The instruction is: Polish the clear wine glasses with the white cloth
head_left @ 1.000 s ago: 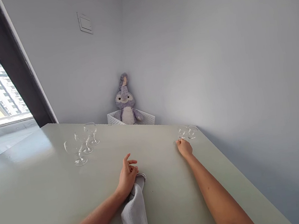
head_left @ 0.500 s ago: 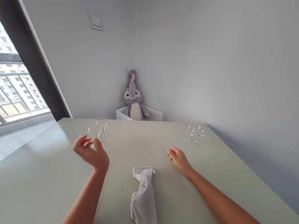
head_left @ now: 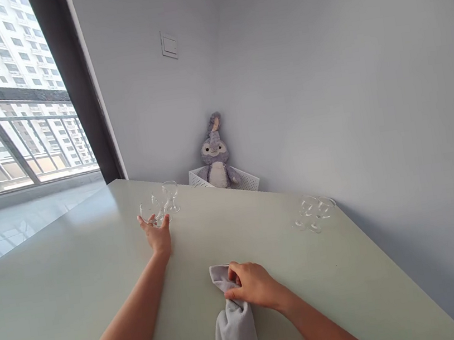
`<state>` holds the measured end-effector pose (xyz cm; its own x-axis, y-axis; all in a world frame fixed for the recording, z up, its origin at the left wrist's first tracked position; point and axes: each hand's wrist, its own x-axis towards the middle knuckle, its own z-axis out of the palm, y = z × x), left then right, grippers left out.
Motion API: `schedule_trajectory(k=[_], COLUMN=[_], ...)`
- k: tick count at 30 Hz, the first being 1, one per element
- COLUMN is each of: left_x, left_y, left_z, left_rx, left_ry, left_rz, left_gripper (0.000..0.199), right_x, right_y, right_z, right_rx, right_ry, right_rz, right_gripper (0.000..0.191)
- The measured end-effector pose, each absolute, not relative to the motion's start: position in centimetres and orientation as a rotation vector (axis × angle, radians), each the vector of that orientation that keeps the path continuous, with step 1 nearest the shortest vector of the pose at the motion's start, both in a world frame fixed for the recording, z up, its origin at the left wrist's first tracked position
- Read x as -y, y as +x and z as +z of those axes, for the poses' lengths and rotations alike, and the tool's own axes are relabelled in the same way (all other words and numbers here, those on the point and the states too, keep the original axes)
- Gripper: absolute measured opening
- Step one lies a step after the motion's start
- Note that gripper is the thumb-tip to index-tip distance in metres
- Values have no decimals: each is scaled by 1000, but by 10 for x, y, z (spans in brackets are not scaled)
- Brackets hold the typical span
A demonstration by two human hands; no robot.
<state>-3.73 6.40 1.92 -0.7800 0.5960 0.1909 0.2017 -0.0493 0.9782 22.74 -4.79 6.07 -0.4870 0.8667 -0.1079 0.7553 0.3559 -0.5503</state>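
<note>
At the left of the table, my left hand [head_left: 159, 234] has its fingers and thumb around the lower part of a clear stemmed glass [head_left: 149, 210]. Its palm hides the base of that glass. Just behind stand more clear glasses, one of them a stemmed glass [head_left: 171, 193]. Close to me lies a rumpled light grey cloth [head_left: 235, 335], narrow in its middle. My right hand [head_left: 251, 283] pinches this cloth near its far end, fingers curled and thumb pressed on the fabric.
Several stemmed glasses [head_left: 312, 211] stand close together near the table's right edge. Behind the pale table [head_left: 234, 219], a plush rabbit [head_left: 216, 160] sits in a white perforated basket [head_left: 249, 181] in the wall corner. A window [head_left: 11, 110] is at the left.
My left hand has come down from the air onto a glass. My right hand has moved left and toward me, taking hold of the cloth. The view has shifted slightly.
</note>
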Motion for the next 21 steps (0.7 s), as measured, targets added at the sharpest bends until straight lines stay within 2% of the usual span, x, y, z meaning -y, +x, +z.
schedule_trajectory(k=[2, 6, 9, 12, 15, 18, 21], left_x=[-65, -59, -47, -31, -17, -12, -11], left_y=[-39, -27, 1, 37, 65, 77, 77], left_z=[18, 25, 31, 32, 26, 18, 17], left_rx=[-1863, -1796, -1718, -1630, -1602, -1572, -1562], left_ry=[905, 1071, 1257, 1478, 1839, 2138, 2258], left_rz=[1923, 1902, 1826, 1723, 1528, 1362, 1304], left_gripper=[75, 56, 53, 59, 64, 61, 58], right_x=[51, 46, 32, 18, 17, 27, 40], right_y=[231, 234, 236, 242, 247, 246, 236], right_z=[63, 57, 49, 48, 59, 77, 89], right_rx=[2362, 2074, 1566, 1144, 994, 1113, 1387], right_ry=[-1405, -1221, -1122, -1089, -1112, -1106, -1041], right_rz=[987, 1409, 1596, 1514, 1241, 1026, 993], right_gripper=[26, 10, 18, 26, 30, 24, 26])
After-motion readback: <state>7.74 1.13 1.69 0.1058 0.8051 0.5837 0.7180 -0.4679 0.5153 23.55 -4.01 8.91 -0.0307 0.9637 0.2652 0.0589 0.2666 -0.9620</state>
